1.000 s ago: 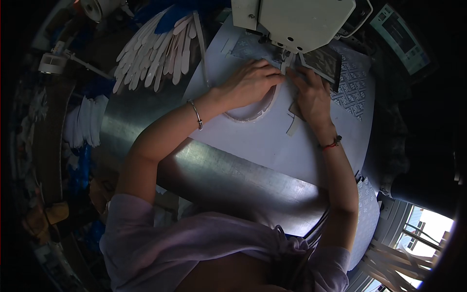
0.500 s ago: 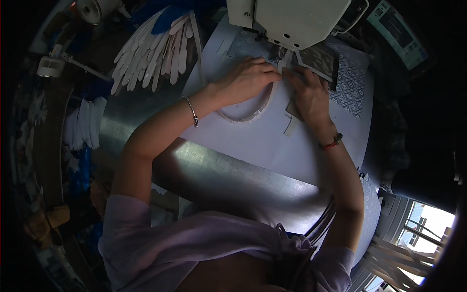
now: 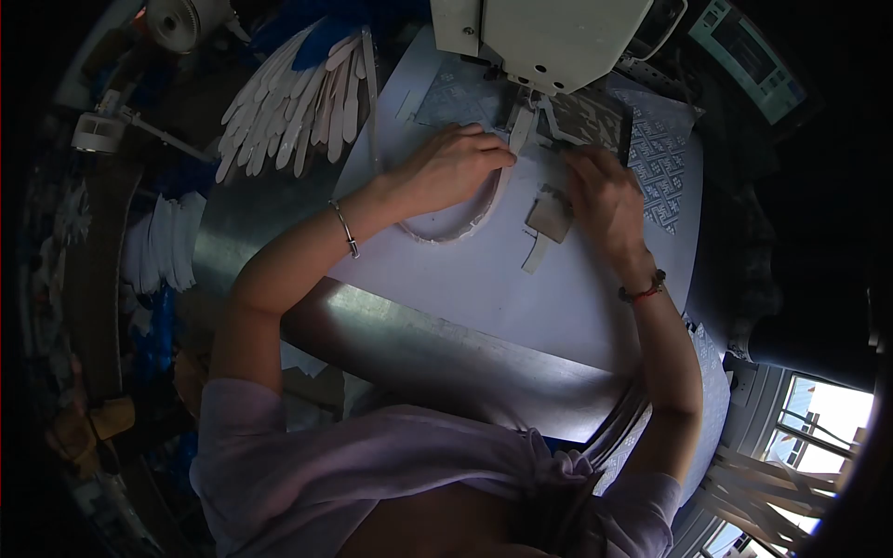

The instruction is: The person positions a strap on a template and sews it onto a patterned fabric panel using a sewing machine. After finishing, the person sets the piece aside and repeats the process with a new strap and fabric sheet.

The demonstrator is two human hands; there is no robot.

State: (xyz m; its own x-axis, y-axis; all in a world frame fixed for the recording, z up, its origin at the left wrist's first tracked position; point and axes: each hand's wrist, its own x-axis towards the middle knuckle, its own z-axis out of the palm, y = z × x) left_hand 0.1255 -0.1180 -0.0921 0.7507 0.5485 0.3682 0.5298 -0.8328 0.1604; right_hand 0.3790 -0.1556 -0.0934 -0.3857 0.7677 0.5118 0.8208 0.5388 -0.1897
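A pale, narrow strip (image 3: 522, 130) runs from under the sewing machine's needle area and bends into a loop (image 3: 446, 239) on the white work surface. My left hand (image 3: 453, 167) is closed on the strip's edge just in front of the machine head (image 3: 549, 37). To the right of the strip is my right hand (image 3: 605, 200), fingers bent together and apart from the strip. Something small and dark shows at its fingertips, too dim to make out. Between the hands and nearer me lies a small brown square piece (image 3: 550, 218) with a pale tab (image 3: 535, 253).
A bundle of pale strips (image 3: 293, 102) lies at the back left, with white pieces (image 3: 165, 242) lower down. Patterned sheets (image 3: 659, 158) lie right of the machine, below a lit screen (image 3: 749, 60). The metal table edge (image 3: 465, 358) runs along the front.
My right hand has drawn away from the strip to the right and toward me, uncovering the brown square. My left hand has slid slightly toward me along with the strip.
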